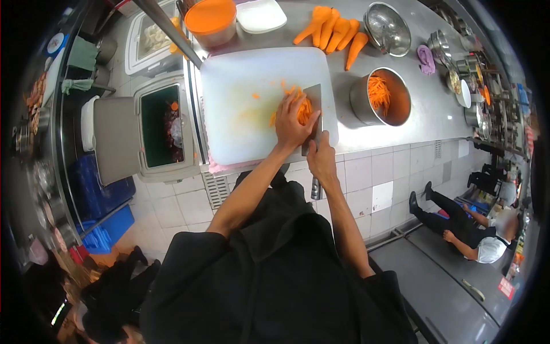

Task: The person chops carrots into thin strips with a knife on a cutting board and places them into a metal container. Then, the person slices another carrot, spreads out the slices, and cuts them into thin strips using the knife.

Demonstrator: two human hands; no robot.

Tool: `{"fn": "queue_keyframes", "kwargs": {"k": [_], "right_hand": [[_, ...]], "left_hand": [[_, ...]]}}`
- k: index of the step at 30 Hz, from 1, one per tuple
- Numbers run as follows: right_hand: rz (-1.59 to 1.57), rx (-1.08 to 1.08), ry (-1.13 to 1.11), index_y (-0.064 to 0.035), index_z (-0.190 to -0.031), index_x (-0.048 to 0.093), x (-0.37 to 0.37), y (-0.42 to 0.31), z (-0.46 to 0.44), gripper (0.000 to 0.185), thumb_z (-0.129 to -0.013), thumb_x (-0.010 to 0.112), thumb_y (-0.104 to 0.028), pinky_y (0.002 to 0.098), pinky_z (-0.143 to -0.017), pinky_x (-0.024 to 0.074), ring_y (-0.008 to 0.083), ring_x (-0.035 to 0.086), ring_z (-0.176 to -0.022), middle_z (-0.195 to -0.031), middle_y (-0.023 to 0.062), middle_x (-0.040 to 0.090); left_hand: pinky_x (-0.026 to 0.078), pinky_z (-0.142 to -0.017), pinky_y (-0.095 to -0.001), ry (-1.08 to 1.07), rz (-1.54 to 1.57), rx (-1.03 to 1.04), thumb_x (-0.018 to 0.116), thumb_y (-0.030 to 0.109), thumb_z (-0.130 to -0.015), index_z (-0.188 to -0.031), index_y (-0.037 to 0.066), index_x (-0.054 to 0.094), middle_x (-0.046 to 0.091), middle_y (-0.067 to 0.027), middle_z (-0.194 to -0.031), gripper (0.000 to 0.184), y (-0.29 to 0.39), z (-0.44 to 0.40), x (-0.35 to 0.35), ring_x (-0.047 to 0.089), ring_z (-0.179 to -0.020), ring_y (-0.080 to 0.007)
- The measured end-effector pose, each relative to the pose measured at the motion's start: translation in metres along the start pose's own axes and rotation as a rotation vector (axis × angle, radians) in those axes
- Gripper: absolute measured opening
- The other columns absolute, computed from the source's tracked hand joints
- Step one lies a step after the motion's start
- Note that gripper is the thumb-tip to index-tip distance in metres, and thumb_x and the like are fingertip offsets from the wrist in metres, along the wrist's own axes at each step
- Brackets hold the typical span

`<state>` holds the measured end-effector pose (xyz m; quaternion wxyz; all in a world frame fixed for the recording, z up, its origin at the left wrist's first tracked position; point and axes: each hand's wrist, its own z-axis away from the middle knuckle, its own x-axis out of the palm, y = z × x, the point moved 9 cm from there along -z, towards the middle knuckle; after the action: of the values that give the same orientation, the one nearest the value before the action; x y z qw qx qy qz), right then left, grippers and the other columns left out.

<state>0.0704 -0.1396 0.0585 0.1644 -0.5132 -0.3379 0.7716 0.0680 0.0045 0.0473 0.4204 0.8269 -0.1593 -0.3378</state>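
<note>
On the white cutting board (pixel 229 114) lies a heap of carrot strips (pixel 305 112), with a few loose bits around it. My left hand (pixel 293 123) cups the heap, fingers curved over the strips and thumb against the blade. Wrapped round the handle of a cleaver (pixel 313 97), my right hand (pixel 322 159) keeps the wide blade upright along the heap's right side. A steel pot (pixel 359 103) holding more carrot strips stands right of the board. Several peeled carrots (pixel 335 31) lie behind it.
A steel colander (pixel 388 28) and a purple cloth (pixel 425 59) are at the back right. An orange-lidded tub (pixel 211 20) stands behind the board. Left of the counter is an open waste bin (pixel 143 126). Another person (pixel 464 226) is at the right, by a grey cabinet (pixel 441 286).
</note>
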Motion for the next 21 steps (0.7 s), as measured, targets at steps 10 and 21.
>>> {"fn": "queue_keyframes", "kwargs": {"k": [10, 21], "right_hand": [[-0.539, 0.197, -0.134, 0.0009, -0.110, 0.041, 0.017, 0.012, -0.001, 0.026, -0.100, 0.059, -0.015, 0.0352, -0.035, 0.0412, 0.0176, 0.053, -0.039, -0.063, 0.0120, 0.058], [-1.035, 0.216, -0.008, 0.0013, -0.141, 0.030, -0.050, 0.008, 0.011, 0.056, -0.099, 0.063, -0.016, 0.0269, -0.032, 0.0367, 0.0115, 0.046, -0.038, -0.086, 0.0123, 0.061]], "left_hand": [[0.050, -0.098, -0.0420, -0.012, 0.030, 0.122, 0.076, 0.013, -0.079, -0.113, 0.006, 0.069, 0.062, -0.0144, -0.126, 0.035, 0.017, -0.018, -0.002, 0.060, -0.115, -0.0340], [0.049, -0.102, -0.0432, -0.137, -0.056, 0.397, 0.075, 0.011, -0.077, -0.111, 0.006, 0.071, 0.063, -0.0142, -0.126, 0.034, 0.133, -0.059, 0.025, 0.059, -0.119, -0.0353]]}}
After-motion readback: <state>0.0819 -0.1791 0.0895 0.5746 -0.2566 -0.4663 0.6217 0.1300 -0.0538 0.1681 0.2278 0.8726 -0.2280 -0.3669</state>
